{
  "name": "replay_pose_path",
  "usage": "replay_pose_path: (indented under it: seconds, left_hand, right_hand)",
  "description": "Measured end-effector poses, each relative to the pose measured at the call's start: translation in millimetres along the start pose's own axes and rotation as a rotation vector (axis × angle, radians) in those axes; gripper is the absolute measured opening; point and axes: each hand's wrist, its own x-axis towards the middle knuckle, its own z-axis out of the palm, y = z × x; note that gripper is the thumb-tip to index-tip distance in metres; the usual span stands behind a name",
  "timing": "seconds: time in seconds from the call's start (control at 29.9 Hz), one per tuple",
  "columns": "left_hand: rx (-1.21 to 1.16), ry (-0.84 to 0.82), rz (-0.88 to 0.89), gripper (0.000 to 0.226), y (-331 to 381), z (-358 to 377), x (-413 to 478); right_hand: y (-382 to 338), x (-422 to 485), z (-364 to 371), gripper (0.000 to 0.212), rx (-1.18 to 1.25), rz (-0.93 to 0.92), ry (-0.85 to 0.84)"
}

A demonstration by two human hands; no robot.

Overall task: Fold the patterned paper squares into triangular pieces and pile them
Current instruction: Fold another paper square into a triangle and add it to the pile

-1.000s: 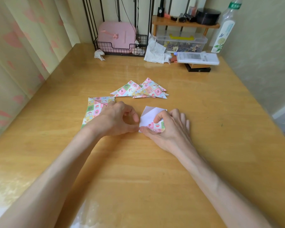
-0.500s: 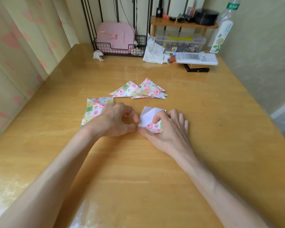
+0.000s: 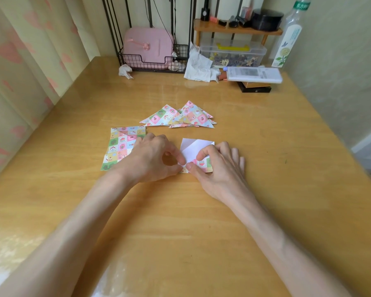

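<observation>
A paper square (image 3: 194, 149) lies white side up on the wooden table (image 3: 266, 146), its near edge turned over so the pattern shows. My left hand (image 3: 152, 159) pinches its near-left corner between thumb and forefinger. My right hand (image 3: 219, 166) pinches the folded patterned flap, with the other fingers spread flat beside it. A stack of flat patterned squares (image 3: 120, 146) lies to the left, partly under my left hand. Beyond both hands is a loose pile of folded patterned triangles (image 3: 180, 117).
At the table's far edge stand a wire rack with a pink case (image 3: 148, 49), crumpled tissues (image 3: 198, 66), a clear plastic box (image 3: 234, 53) under a small wooden shelf, a white remote on a dark box (image 3: 254, 75) and a tall bottle (image 3: 288, 37). A curtain hangs on the left.
Both hands stay at the paper's near edge with only slight finger shifts; the left thumb and forefinger have closed a little tighter on the corner.
</observation>
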Motion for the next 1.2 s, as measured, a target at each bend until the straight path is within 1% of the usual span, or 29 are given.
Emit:
replay_pose_path:
  seconds: [0.07,0.2,0.33,0.43,0.57,0.64,0.77,0.84,0.97,1.2]
  left_hand:
    - [-0.009,0.017,-0.005,0.007,0,3,1]
    - [0.006,0.04,-0.002,0.02,0,8,3]
    - [0.045,0.03,0.038,0.019,-1,8,3]
    - [0.02,0.01,0.063,0.017,0,8,2]
    - [-0.001,-0.005,0.063,0.017,0,8,2]
    - [-0.008,-0.004,0.054,0.016,0,8,1]
    - [-0.018,-0.014,0.034,0.017,1,6,1]
    - [-0.019,-0.007,0.033,0.017,1,6,0]
    - [-0.018,-0.003,0.033,0.016,2,7,1]
    - [-0.013,-0.004,0.029,0.017,1,7,1]
  right_hand:
    - [0,0,0,0.031,0.003,0.005,0.002]
    - [1,-1,1,0.027,0.005,-0.005,0.024]
    - [2,-3,2,0.026,-0.002,-0.021,0.071]
    - [3,-4,1,0.034,-0.046,-0.012,0.1]
    - [10,-3,-5,0.058,-0.047,0.026,0.14]
    - [13,-3,-6,0.066,-0.06,0.039,0.158]
    - [15,-4,-5,0.068,-0.092,0.038,0.157]
    - [16,-4,-7,0.068,-0.048,0.057,0.129]
    - [18,-1,-8,0.064,-0.051,0.058,0.12]
    - [22,-3,-11,0.072,-0.081,0.062,0.141]
